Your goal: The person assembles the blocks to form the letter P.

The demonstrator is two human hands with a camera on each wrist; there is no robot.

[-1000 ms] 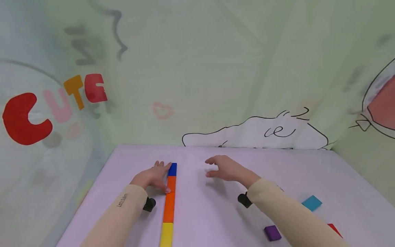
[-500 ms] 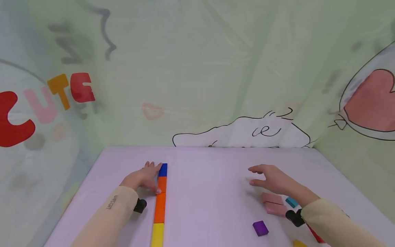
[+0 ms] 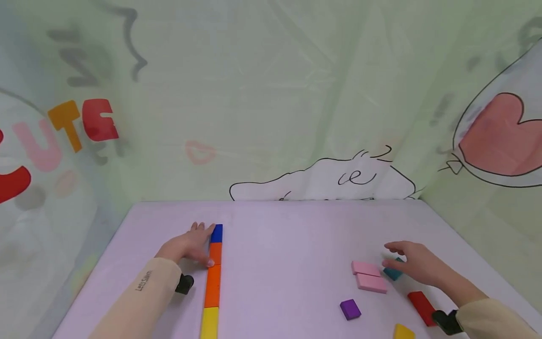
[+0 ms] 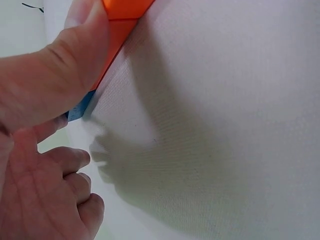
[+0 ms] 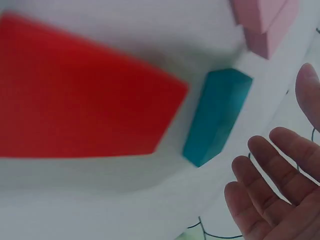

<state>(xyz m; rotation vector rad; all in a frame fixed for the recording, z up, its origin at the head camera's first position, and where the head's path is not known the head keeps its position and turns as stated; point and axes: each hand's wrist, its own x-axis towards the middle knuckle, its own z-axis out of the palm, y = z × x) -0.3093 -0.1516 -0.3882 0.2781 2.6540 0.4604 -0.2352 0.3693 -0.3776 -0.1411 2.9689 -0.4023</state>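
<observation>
A straight row of blocks runs away from me on the left. At its far end is a blue block (image 3: 217, 233), then two orange blocks (image 3: 213, 285), then a yellow block (image 3: 209, 322) nearest me. My left hand (image 3: 186, 246) lies along the row's left side, its index finger at the blue block and its thumb on the orange ones where they meet. Over on the right, my right hand (image 3: 417, 263) hovers by a teal block (image 5: 218, 117) with fingers spread and nothing in them. In the head view it partly covers that block.
Left of the teal block lie two pink blocks (image 3: 369, 277) side by side. A red block (image 3: 421, 308), a purple block (image 3: 350, 309) and another yellow block (image 3: 403, 332) lie nearer me. A printed cloth wall (image 3: 271, 94) rises behind the table (image 3: 288, 245).
My right hand has moved right and nearer to me, from mid-table to the teal block. The head view has turned right, showing more loose blocks. My left hand stays at the row.
</observation>
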